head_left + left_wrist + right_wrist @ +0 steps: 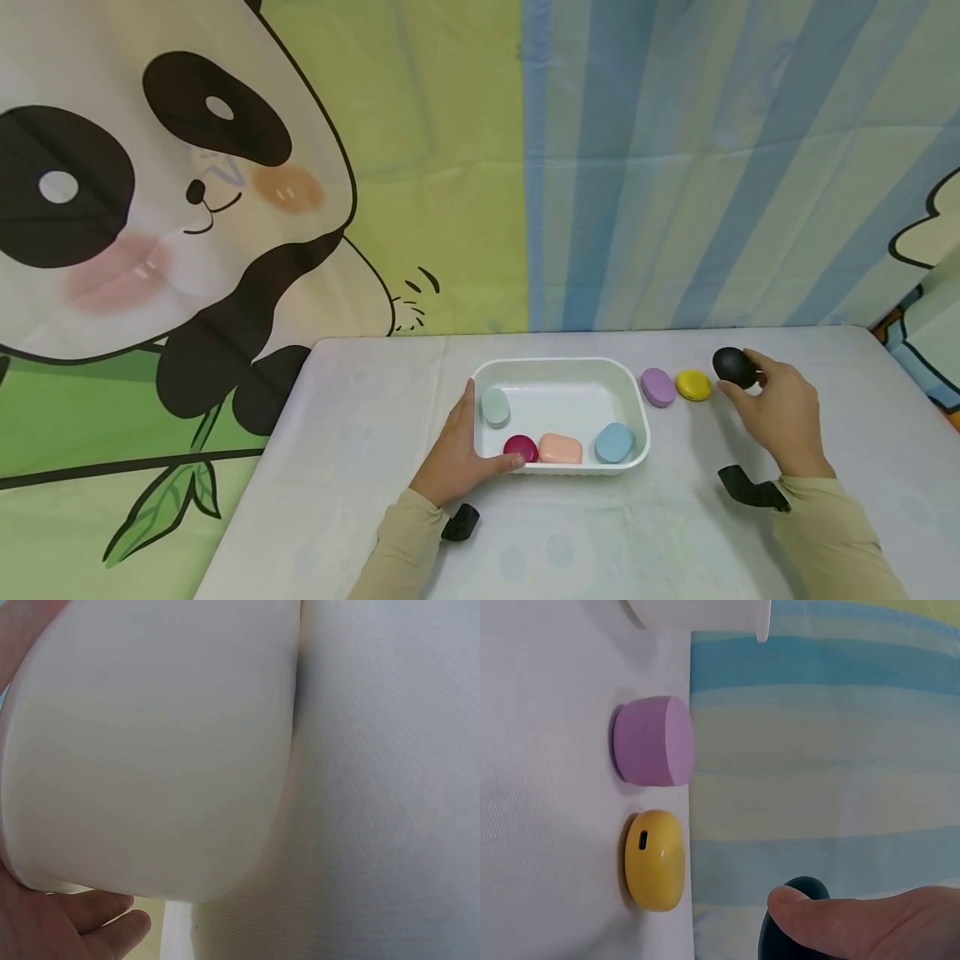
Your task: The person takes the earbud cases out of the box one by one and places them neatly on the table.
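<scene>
My left hand (457, 450) grips the left end of a white plastic tray (562, 364), thumb over the front rim and fingers along the side. Close up, the left wrist view has the tray's outer wall (150, 750) with fingers curled around its end. Inside lie a pale green round piece (495, 407), a crimson one (521, 448), a peach rounded block (560, 448) and a light blue piece (614, 442). Above the table at right, my right hand (783, 412) pinches a black egg-shaped object (735, 367); its lower part is cut off in the right wrist view.
Between tray and right hand sit a purple rounded piece (649, 742) and a yellow rounded case (656, 862) with a small dark port slot. The pale table (360, 500) ends at a curtain with blue stripes (675, 167) and a panda print.
</scene>
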The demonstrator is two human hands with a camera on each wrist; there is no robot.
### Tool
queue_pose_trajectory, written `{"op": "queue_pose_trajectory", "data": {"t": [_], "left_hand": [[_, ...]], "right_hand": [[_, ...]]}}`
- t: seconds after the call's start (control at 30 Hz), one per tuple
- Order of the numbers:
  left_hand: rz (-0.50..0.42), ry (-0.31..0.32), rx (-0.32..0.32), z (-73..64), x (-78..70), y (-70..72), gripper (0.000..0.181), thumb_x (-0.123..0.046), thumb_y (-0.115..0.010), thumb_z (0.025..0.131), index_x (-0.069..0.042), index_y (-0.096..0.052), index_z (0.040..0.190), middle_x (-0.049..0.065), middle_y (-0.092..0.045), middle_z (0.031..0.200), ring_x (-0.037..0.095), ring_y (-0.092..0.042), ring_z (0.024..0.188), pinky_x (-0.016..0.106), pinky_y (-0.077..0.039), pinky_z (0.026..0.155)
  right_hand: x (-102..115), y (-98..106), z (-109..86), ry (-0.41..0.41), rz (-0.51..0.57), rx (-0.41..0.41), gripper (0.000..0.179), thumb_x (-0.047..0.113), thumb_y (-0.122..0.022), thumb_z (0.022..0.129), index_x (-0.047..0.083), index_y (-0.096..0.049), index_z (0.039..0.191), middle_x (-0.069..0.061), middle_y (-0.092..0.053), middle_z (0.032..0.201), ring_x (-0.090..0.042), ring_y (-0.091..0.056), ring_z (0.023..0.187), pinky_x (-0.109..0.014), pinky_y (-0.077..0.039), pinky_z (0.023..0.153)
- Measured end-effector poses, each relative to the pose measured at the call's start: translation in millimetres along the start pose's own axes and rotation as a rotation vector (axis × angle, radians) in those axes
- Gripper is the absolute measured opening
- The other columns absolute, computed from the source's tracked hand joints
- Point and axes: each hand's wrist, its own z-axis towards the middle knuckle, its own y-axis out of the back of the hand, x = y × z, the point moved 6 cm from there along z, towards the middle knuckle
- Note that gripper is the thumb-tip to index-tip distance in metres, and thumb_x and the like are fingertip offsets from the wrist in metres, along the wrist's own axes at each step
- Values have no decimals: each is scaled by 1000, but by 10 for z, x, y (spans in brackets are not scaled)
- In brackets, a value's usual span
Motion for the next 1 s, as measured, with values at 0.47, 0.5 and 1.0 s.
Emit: {"op": "queue_pose_trajectory", "data": {"t": [0.47, 0.5, 1.0], "left_hand": [[-2, -31, 3, 8, -3, -1, 124, -65, -73, 61, -27, 4, 149, 1, -17, 151, 23, -26, 134, 50, -30, 104], [1, -24, 2, 6, 2, -2, 124, -66, -73, 60, -27, 4, 149, 0, -17, 151, 23, -26, 134, 50, -31, 103], [-6, -27, 14, 4, 11, -5, 124, -64, -74, 61, -27, 6, 149, 0, -16, 152, 23, -25, 134, 50, -30, 104]], "right_hand": [[-237, -162, 89, -85, -19, 65, 60, 21, -73, 78, -15, -51, 121, -36, -58, 98, -46, -54, 80, -53, -38, 66], [-258, -187, 94, -96, -24, 78, 60, 22, -72, 78, -15, -51, 121, -36, -57, 100, -48, -53, 82, -54, -38, 68], [-408, -371, 62, -205, -81, 196, 65, 29, -70, 80, -16, -48, 122, -40, -51, 110, -55, -47, 94, -60, -37, 77]]}}
